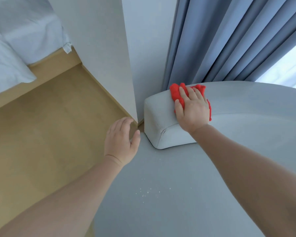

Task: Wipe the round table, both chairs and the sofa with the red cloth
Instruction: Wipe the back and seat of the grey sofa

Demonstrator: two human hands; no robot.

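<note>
The grey sofa (178, 168) fills the lower right; its curved backrest (246, 100) ends in a rounded pale end by the wall. My right hand (192, 110) lies flat on top of that end and presses the red cloth (176, 93) onto it; the cloth shows beyond my fingers and under my palm. My left hand (120, 142) hovers over the seat's left edge, fingers apart, holding nothing. Small white specks (147, 192) lie on the seat cushion. The round table and the chairs are out of view.
A white wall corner (126, 65) stands just left of the backrest end. Blue-grey curtains (229, 40) hang behind the sofa, with a bright window at the far right. Wooden floor (50, 125) spreads to the left, and a bed with white linen (15, 40) sits at the upper left.
</note>
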